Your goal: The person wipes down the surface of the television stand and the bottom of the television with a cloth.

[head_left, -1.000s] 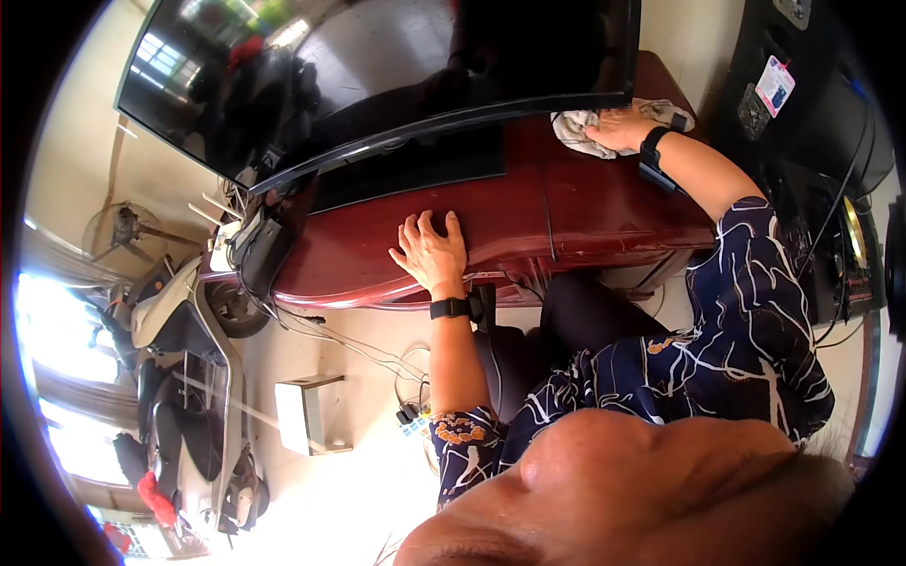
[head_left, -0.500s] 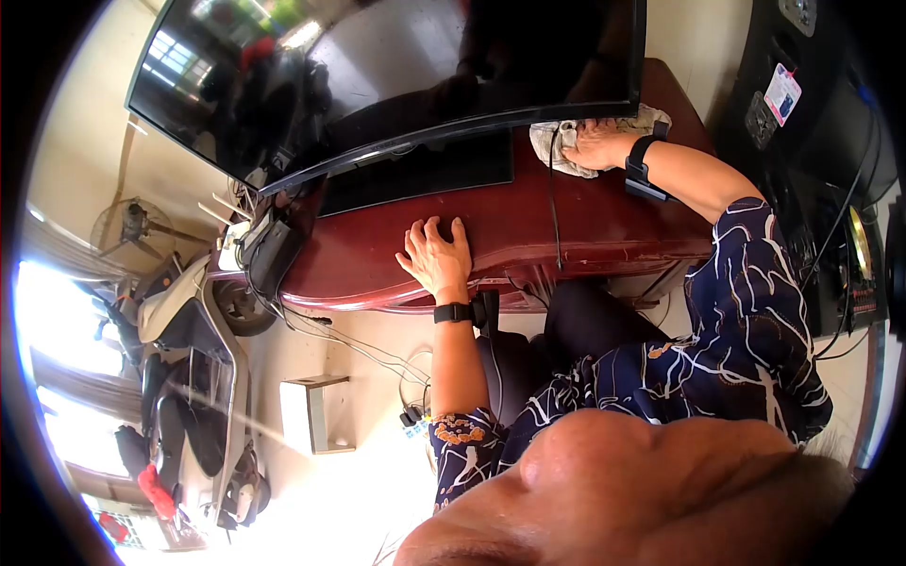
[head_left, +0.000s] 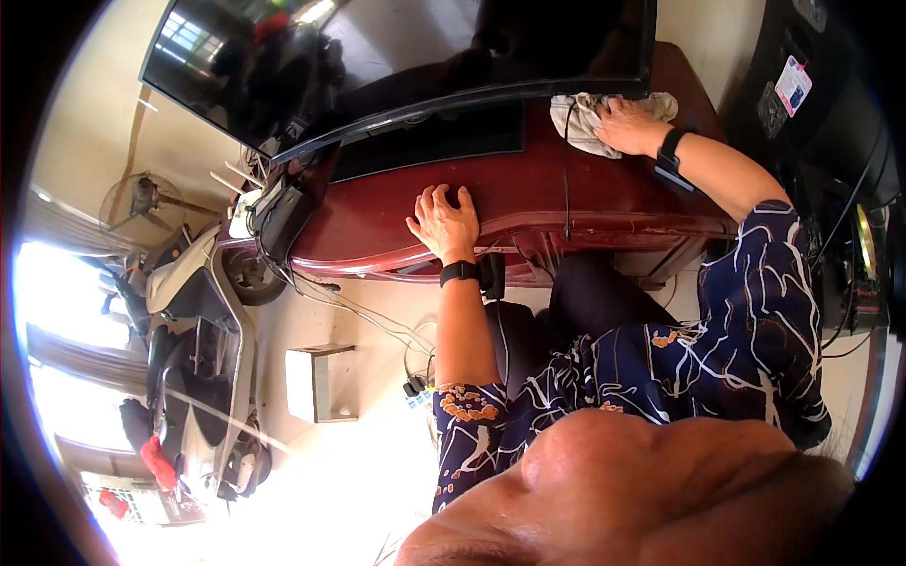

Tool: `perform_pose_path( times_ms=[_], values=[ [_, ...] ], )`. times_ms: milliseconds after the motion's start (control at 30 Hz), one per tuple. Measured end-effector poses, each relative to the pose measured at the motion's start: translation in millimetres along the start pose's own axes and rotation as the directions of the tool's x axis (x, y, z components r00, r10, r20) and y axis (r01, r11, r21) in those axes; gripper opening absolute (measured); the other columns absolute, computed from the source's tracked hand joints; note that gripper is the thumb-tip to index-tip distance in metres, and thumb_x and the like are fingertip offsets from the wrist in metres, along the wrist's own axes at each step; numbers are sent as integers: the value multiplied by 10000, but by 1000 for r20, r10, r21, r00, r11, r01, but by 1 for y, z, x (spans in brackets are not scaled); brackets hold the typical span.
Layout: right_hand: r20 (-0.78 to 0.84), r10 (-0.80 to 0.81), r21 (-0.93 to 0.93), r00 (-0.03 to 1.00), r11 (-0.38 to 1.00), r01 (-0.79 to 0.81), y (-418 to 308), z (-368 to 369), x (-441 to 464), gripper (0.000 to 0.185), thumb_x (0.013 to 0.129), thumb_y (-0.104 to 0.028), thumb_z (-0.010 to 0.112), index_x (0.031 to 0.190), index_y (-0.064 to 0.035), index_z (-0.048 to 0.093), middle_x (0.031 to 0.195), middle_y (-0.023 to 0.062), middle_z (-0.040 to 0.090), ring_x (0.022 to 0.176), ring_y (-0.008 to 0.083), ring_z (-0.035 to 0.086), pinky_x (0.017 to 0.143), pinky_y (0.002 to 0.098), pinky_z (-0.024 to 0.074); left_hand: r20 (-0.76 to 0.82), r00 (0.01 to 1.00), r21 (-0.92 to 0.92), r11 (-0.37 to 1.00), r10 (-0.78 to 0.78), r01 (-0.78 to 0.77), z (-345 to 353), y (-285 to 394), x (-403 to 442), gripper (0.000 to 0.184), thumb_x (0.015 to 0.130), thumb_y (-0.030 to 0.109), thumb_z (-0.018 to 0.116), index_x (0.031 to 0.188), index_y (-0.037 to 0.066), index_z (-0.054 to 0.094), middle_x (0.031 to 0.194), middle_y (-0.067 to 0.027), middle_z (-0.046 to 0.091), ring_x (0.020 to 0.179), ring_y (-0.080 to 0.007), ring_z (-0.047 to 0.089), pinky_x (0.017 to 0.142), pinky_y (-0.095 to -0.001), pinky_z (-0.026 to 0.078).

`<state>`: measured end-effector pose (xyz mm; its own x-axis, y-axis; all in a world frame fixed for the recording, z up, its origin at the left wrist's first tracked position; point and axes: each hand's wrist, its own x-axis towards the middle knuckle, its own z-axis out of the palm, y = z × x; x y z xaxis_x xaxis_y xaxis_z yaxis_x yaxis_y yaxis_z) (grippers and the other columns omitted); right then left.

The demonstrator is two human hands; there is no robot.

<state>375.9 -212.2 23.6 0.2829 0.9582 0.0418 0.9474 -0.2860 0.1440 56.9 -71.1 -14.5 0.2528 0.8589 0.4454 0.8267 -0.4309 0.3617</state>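
Note:
My right hand [head_left: 634,127] presses a pale, stained cloth [head_left: 587,132] onto the dark red wooden table [head_left: 377,222], its fingers bent into the fabric. This is near the table's right end, below the right lower corner of a large black TV [head_left: 406,66]. A strap with a dark device circles that wrist. Resting on the tabletop near its front edge, my left hand [head_left: 445,224] has its fingers spread and holds nothing. The TV's flat black base [head_left: 434,146] lies just beyond it.
A thin black cable [head_left: 567,189] hangs over the table's front, left of the cloth. At the left end stand a white router [head_left: 243,212] and tangled cables. A black speaker [head_left: 793,104] is at right. A scooter [head_left: 203,349] and an open box [head_left: 321,384] are on the floor.
My right hand has slid a little to the right with the cloth, which looks more spread out on its left side. My left hand stays on the table. The whole view has shifted slightly.

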Motion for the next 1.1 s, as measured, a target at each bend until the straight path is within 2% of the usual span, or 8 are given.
perform_pose_path(
  times_ms=[467, 600, 700, 733, 867, 933, 1067, 1100],
  values=[
    [-142, -29, 114, 990, 992, 45, -23, -7, -123, 495, 858, -413, 563, 1154, -18, 531, 1032, 246, 575, 964, 399, 584, 867, 471, 463, -39, 999, -15, 1000, 15, -16, 7, -4, 1, 370, 864, 408, 580, 1117, 147, 649, 1277, -22, 571, 1275, -224, 443, 1092, -529, 240],
    [-81, 104, 472, 991, 880, -54, -24, -19, -115, 497, 874, -416, 541, 1148, -1, 543, 1076, 229, 627, 994, 349, 608, 867, 442, 461, -55, 998, -6, 1000, 26, -26, 10, -7, 2, 371, 863, 407, 581, 1121, 149, 649, 1281, -22, 570, 1279, -225, 441, 1090, -531, 244],
    [16, 75, 966, 997, 258, -35, -32, -32, -96, 470, 939, -409, 512, 1118, 14, 609, 1063, 117, 654, 957, 193, 608, 850, 323, 466, -44, 999, -3, 1000, 24, -24, 8, -6, 1, 383, 868, 415, 571, 1133, 149, 643, 1282, -27, 564, 1278, -220, 441, 1087, -551, 245],
    [8, 67, 966, 998, 256, -25, -34, -35, -91, 470, 939, -409, 512, 1118, 14, 609, 1063, 117, 654, 957, 193, 608, 850, 323, 466, -36, 999, 0, 1000, 22, -22, 7, -6, 1, 386, 868, 416, 570, 1139, 149, 641, 1288, -26, 560, 1280, -220, 439, 1088, -551, 245],
    [-167, 26, 874, 986, -460, 160, -68, -64, -63, 443, 1012, -380, 436, 1218, -9, 563, 1121, 60, 623, 991, 136, 590, 878, 291, 480, -23, 1000, 1, 1000, 9, -9, 8, -7, 1, 391, 869, 417, 569, 1146, 149, 636, 1297, -26, 554, 1285, -219, 433, 1096, -550, 238],
    [-158, 56, 840, 986, -518, 164, -78, -63, -38, 492, 1013, -408, 414, 1332, -34, 444, 1228, 102, 562, 1066, 182, 584, 903, 354, 499, -4, 1000, -14, 1000, -2, 2, 5, -4, 2, 392, 869, 416, 568, 1149, 150, 634, 1299, -27, 553, 1290, -219, 428, 1101, -550, 233],
    [173, 127, 984, 977, -52, -167, -86, -49, -18, 558, 968, -465, 450, 1317, -34, 393, 1336, 215, 487, 1120, 343, 587, 861, 508, 511, -14, 1000, -13, 1000, -6, 6, 5, -3, 0, 386, 867, 414, 571, 1141, 150, 635, 1291, -23, 556, 1286, -216, 432, 1101, -551, 233],
    [131, 21, 890, 991, 438, -127, -84, -56, -18, 507, 949, -424, 485, 1258, -22, 452, 1268, 215, 534, 1079, 344, 602, 830, 500, 517, -23, 1000, -14, 1000, 0, 0, 6, -4, 1, 378, 864, 411, 577, 1129, 149, 638, 1284, -21, 560, 1281, -216, 439, 1099, -551, 237]
  ],
)
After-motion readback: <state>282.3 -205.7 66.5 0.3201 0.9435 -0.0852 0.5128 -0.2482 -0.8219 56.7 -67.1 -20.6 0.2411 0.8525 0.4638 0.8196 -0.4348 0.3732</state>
